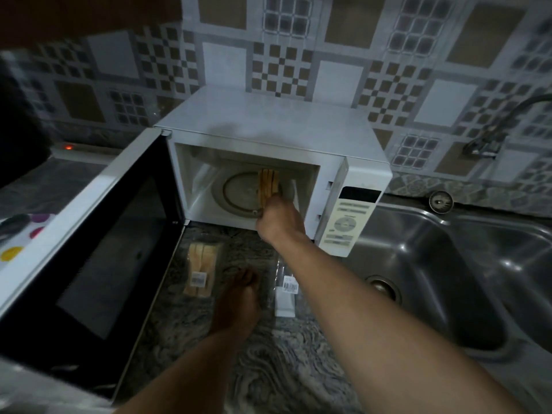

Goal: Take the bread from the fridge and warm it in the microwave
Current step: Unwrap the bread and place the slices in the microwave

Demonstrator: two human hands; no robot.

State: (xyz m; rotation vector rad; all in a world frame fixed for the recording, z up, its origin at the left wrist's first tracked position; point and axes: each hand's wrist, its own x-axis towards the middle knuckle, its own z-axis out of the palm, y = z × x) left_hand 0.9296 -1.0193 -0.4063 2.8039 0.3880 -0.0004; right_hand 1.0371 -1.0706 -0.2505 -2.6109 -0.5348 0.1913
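Note:
A white microwave [268, 127] stands on the counter with its door [98, 249] swung wide open to the left. My right hand [279, 221] reaches into the cavity and grips a stack of bread slices [268, 185] standing on edge over the glass turntable [239, 192]. A second pack of sliced bread [200, 268] in clear wrap with a label lies on the counter in front of the microwave. My left hand [239, 300] rests flat on the counter between that pack and an empty clear wrapper [286, 286], fingers straight.
A steel double sink [448, 264] with a drain lies right of the microwave, a tap [501, 127] on the tiled wall above it. The marbled stone counter [268, 369] runs toward me. A dotted cloth [18, 237] lies at the far left behind the door.

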